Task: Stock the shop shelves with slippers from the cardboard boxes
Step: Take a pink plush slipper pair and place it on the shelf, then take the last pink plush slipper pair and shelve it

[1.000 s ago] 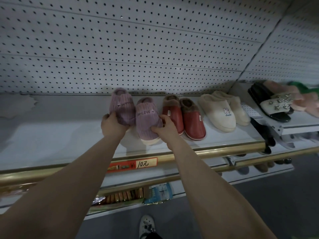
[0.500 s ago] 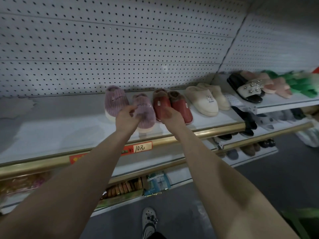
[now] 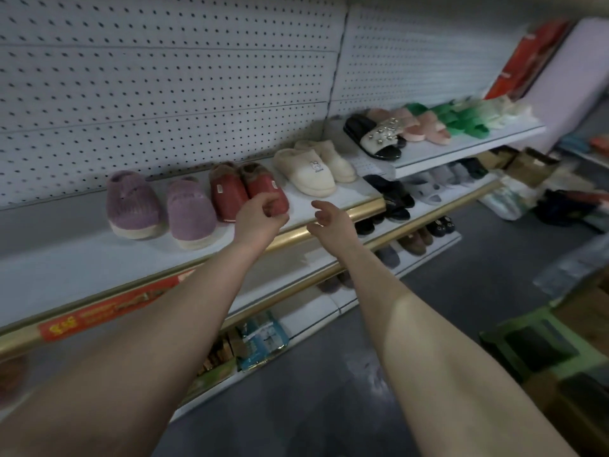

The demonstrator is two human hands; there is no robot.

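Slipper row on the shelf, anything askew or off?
Minor only. The left purple slipper and right purple slipper stand with a gap between them, while the red pair and cream pair sit tight together. Nothing tipped or visibly damaged.

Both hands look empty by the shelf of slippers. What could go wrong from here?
1. The left hand hangs just before the toe of the red leather-look slipper; a careless swing might knock it askew.
2. The right-hand purple fluffy slipper sits with its toe near the gold shelf rail; a nudge could tip it off.
3. A green plastic stool stands on the floor to the right, a possible trip hazard.
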